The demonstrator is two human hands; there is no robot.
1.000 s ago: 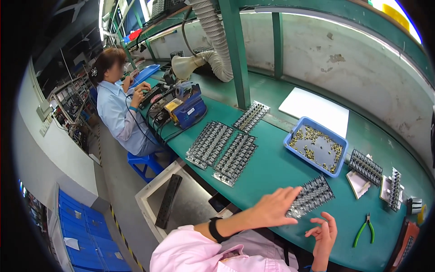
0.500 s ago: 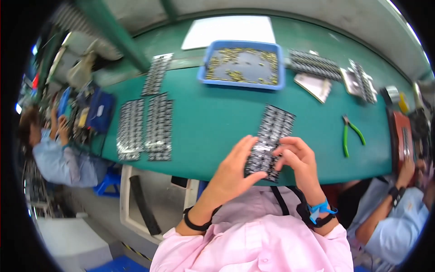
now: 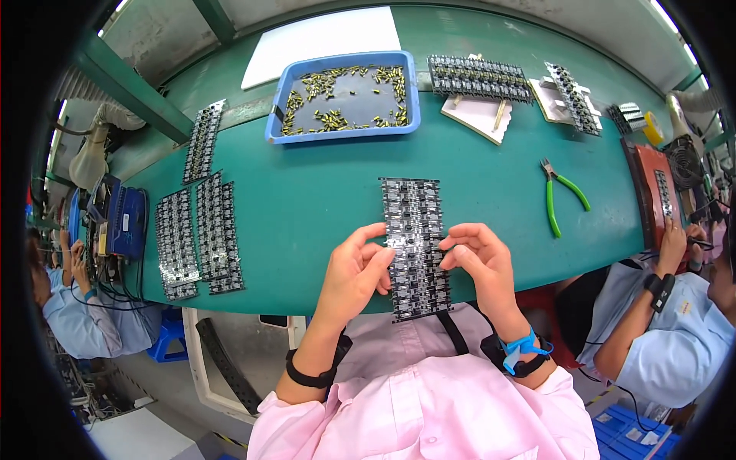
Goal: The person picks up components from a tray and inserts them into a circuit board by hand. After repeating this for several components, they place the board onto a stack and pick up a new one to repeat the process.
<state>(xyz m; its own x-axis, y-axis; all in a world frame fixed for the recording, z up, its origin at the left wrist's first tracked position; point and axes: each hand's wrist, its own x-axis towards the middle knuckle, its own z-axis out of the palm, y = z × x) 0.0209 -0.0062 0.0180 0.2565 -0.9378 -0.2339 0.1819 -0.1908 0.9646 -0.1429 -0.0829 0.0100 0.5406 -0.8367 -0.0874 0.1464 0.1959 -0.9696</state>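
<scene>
At the frame's left, a blue device (image 3: 121, 234) is bearing a white label (image 3: 126, 222) too small to read. Below centre, the left hand (image 3: 350, 277) is pinching the left edge of a dark circuit-board panel (image 3: 416, 257); the right hand (image 3: 488, 270) is resting half-curled at its right edge, its grip unclear.

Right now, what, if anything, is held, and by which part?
A rectangular black-and-silver circuit-board panel, by its long side edges: left hand at the left, right hand at the right.
</scene>
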